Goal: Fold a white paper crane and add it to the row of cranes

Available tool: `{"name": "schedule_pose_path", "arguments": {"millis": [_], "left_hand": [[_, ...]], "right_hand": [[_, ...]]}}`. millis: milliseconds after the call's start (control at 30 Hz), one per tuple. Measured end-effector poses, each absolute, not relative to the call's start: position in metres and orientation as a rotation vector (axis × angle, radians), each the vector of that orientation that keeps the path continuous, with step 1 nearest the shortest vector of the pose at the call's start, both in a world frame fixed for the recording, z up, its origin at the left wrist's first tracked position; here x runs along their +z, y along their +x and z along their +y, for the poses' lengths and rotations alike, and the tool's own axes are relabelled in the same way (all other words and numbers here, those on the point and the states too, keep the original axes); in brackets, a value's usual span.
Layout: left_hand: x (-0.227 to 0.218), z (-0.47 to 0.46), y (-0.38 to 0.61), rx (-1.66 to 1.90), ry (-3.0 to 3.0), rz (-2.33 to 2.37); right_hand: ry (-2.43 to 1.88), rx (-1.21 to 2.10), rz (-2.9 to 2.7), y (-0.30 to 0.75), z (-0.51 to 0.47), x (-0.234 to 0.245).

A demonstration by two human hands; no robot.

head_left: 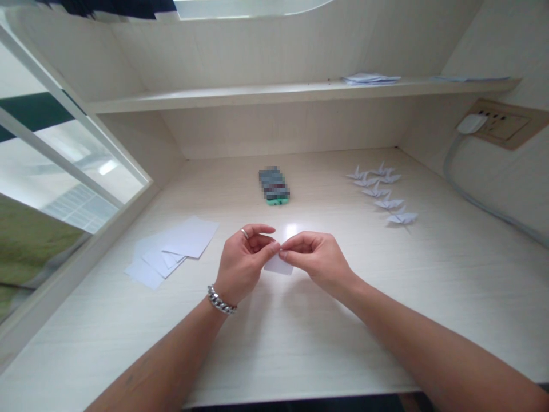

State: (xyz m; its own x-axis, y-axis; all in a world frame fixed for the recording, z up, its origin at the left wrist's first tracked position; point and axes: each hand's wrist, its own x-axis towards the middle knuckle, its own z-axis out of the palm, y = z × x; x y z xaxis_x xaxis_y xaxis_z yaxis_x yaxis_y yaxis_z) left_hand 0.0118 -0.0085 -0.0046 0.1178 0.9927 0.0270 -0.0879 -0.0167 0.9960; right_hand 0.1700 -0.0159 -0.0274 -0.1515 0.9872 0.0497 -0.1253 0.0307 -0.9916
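Note:
A small piece of white paper (278,265) is pinched between both hands above the middle of the desk. My left hand (244,257), with a ring and a chain bracelet, grips its upper edge between thumb and fingers. From the other side my right hand (319,254) pinches the same edge, thumb close to the left thumb. The fingers cover the paper's upper part, so its folds there are hidden. Several folded white paper cranes (388,203) stand in a cluster at the back right. Loose white paper sheets (191,234) lie overlapping to the left of my left hand.
Beyond my hands a phone-like object (274,186), blurred out with a green end, lies on the desk (343,355). A shelf (240,97) at the back bears stacked papers (371,78). A white plug (472,123) with a grey cable sits in the right wall socket.

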Motion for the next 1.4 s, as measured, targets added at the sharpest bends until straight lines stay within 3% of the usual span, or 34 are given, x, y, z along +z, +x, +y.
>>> {"name": "schedule_pose_path", "arguments": {"millis": [200, 733, 1400], "left_hand": [[-0.003, -0.009, 0.013, 1.175, 1.190, 1.151], [-0.007, -0.005, 0.012, 1.083, 1.174, 1.205], [-0.011, -0.005, 0.013, 1.104, 1.222, 1.251]], "right_hand": [[-1.063, 1.546, -1.226, 0.171, -0.013, -0.029], [-1.112, 1.651, -1.170, 0.172, -0.012, -0.028], [-1.200, 1.500, -1.365, 0.172, -0.010, -0.031]]}}
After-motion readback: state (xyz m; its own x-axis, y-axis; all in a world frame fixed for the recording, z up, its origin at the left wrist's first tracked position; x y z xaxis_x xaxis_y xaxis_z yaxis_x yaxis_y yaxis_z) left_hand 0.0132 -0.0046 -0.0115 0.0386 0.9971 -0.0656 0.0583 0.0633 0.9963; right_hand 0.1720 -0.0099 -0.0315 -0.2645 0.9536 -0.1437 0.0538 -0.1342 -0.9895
